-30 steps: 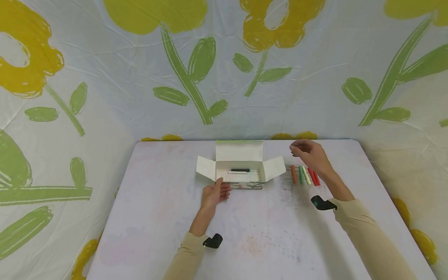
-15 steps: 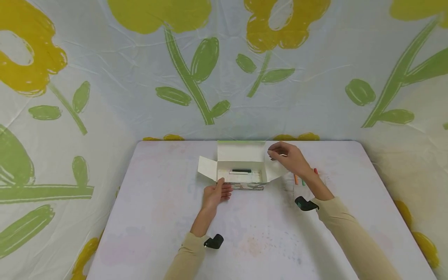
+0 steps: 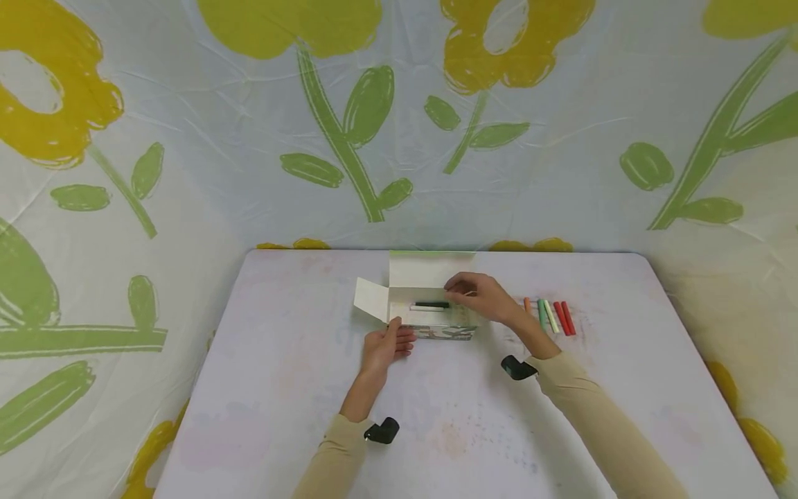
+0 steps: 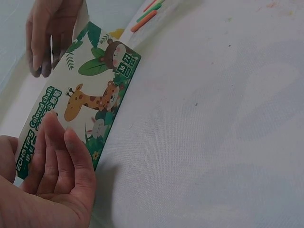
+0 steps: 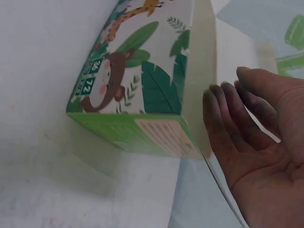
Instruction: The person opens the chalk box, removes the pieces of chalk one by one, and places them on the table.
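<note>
An opened cardboard box of colored chalk, printed with animals and leaves, stands toward the table's far side with its flaps spread. Inside lie a black chalk stick and a white chalk stick. My left hand holds the box at its front left corner, thumb at the rim and fingers along the printed front. Over the right end of the box is my right hand, its fingers loosely bent. In the right wrist view nothing shows between its thumb and fingertips.
Right of the box lies a row of chalk sticks: an orange one, a green one, a pale yellow one and two red ones. A flower-printed cloth hangs around the white table.
My right hand has moved left and down, from above the chalk row to over the box's right end. The left hand keeps its place on the box.
</note>
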`<state>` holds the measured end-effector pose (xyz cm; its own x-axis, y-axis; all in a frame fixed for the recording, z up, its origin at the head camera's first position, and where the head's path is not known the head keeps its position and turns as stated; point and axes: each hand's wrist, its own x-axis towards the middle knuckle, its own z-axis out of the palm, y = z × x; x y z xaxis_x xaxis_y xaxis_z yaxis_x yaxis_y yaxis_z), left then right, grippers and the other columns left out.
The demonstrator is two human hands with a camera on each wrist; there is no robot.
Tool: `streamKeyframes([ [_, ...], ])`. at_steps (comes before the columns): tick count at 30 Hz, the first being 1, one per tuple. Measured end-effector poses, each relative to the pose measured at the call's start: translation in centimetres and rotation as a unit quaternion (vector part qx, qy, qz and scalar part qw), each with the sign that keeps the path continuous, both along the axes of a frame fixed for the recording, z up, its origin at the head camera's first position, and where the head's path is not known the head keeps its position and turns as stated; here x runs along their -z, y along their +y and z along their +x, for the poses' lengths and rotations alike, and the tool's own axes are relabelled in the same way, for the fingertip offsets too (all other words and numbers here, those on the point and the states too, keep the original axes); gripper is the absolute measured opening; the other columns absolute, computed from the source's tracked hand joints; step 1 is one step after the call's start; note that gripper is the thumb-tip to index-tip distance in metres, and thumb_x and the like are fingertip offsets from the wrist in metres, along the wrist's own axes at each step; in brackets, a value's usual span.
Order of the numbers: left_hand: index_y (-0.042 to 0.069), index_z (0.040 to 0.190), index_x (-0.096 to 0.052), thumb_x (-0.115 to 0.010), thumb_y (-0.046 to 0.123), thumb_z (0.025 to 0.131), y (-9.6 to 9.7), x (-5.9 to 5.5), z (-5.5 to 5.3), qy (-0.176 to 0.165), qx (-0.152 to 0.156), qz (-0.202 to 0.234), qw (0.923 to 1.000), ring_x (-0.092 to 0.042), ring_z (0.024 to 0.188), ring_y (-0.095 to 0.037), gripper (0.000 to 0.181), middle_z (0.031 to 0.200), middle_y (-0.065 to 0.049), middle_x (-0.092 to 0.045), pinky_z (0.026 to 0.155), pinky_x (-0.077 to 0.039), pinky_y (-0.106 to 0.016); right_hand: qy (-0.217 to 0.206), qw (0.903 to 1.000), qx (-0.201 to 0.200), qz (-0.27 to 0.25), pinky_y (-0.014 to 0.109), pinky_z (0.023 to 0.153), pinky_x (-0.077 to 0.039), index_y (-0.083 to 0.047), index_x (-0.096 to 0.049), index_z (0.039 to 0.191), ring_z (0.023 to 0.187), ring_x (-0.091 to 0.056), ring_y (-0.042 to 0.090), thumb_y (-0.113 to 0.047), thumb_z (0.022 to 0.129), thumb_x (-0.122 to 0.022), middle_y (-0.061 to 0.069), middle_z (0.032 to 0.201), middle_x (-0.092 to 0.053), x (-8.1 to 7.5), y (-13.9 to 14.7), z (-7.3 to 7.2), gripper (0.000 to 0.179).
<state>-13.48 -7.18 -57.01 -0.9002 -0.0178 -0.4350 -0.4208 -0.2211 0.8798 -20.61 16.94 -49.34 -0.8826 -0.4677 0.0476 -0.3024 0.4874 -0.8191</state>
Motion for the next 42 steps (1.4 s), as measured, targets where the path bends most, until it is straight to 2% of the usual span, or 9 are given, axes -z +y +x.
streamKeyframes([
  [3,-0.011,0.102,-0.074,-0.059,0.034,0.104,0.0,0.0,0.0,0.002,-0.001,-0.001,1.0000,-0.069,0.067,-0.011,0.047,0.089,-0.015,-0.077,0.065,-0.060,-0.026,-0.002,0.9996,-0.028,0.011,0.046,0.091,-0.057,0.008,-0.068,0.115,0.097,-0.067,0.027,-0.006,0.098,-0.070,0.012,0.102,-0.071,0.6,-0.8,-0.2,0.022],
  [9,-0.012,0.101,-0.074,-0.059,0.033,0.104,0.1,0.1,0.2,0.004,-0.005,0.004,1.0000,-0.068,0.066,-0.011,0.047,0.090,-0.017,-0.077,0.064,-0.060,-0.025,-0.008,0.9959,-0.086,0.027,0.039,0.087,-0.058,0.008,-0.068,0.115,0.096,-0.068,0.024,-0.006,0.098,-0.069,0.012,0.103,-0.072,2.0,-2.1,-0.4,0.022],
  [13,-0.013,0.102,-0.073,-0.059,0.033,0.105,0.1,0.1,0.3,0.000,-0.006,0.008,1.0000,-0.068,0.065,-0.010,0.048,0.092,-0.020,-0.077,0.064,-0.059,-0.025,-0.023,0.9915,-0.120,0.046,0.041,0.088,-0.057,0.007,-0.070,0.114,0.100,-0.068,0.028,-0.007,0.100,-0.066,0.014,0.107,-0.073,2.4,-2.9,-0.5,0.020],
  [17,-0.014,0.104,-0.073,-0.058,0.033,0.105,0.2,-0.1,0.5,0.000,-0.006,0.007,1.0000,-0.067,0.065,-0.009,0.049,0.097,-0.024,-0.076,0.064,-0.059,-0.024,-0.023,0.9876,-0.133,0.081,0.045,0.090,-0.056,0.007,-0.071,0.113,0.103,-0.068,0.031,-0.008,0.101,-0.065,0.015,0.109,-0.073,2.6,-3.6,-0.7,0.020],
  [25,-0.016,0.108,-0.071,-0.056,0.031,0.106,0.4,-0.2,0.6,0.003,-0.006,0.006,1.0000,-0.068,0.066,-0.009,0.050,0.101,-0.028,-0.074,0.067,-0.060,-0.026,-0.059,0.9700,-0.178,0.155,0.037,0.087,-0.057,0.006,-0.073,0.112,0.096,-0.068,0.023,-0.005,0.101,-0.064,0.017,0.107,-0.073,2.8,-4.5,-1.3,0.018],
  [32,-0.018,0.111,-0.069,-0.054,0.030,0.107,0.6,-0.3,0.6,0.002,-0.009,0.013,0.9999,-0.067,0.067,-0.008,0.051,0.105,-0.032,-0.072,0.068,-0.060,-0.026,-0.107,0.9590,-0.201,0.169,0.039,0.092,-0.057,0.003,-0.074,0.116,0.102,-0.068,0.021,-0.005,0.101,-0.062,0.011,0.111,-0.073,2.4,-4.3,-1.9,0.020],
  [36,-0.018,0.108,-0.070,-0.055,0.029,0.107,0.8,-0.4,0.7,0.008,-0.018,0.014,0.9997,-0.067,0.065,-0.008,0.050,0.099,-0.029,-0.074,0.065,-0.059,-0.023,-0.106,0.9559,-0.223,0.160,0.034,0.086,-0.057,-0.001,-0.076,0.113,0.095,-0.067,0.015,-0.008,0.101,-0.063,0.006,0.106,-0.074,2.7,-4.1,-2.4,0.019],
  [40,-0.018,0.106,-0.070,-0.056,0.029,0.106,0.8,-0.4,0.8,0.011,-0.024,0.009,0.9996,-0.067,0.064,-0.009,0.049,0.097,-0.027,-0.074,0.064,-0.059,-0.023,-0.113,0.9555,-0.217,0.165,0.032,0.084,-0.056,0.000,-0.075,0.111,0.090,-0.065,0.014,-0.004,0.100,-0.063,0.004,0.101,-0.073,2.4,-4.3,-2.3,0.016],
  [42,-0.017,0.106,-0.071,-0.056,0.029,0.106,0.8,-0.5,0.9,0.009,-0.025,0.005,0.9996,-0.067,0.065,-0.009,0.049,0.098,-0.028,-0.074,0.064,-0.059,-0.023,-0.096,0.9569,-0.219,0.164,0.031,0.082,-0.055,0.001,-0.075,0.110,0.088,-0.063,0.013,-0.003,0.100,-0.064,0.005,0.100,-0.073,2.4,-4.3,-2.2,0.016],
])
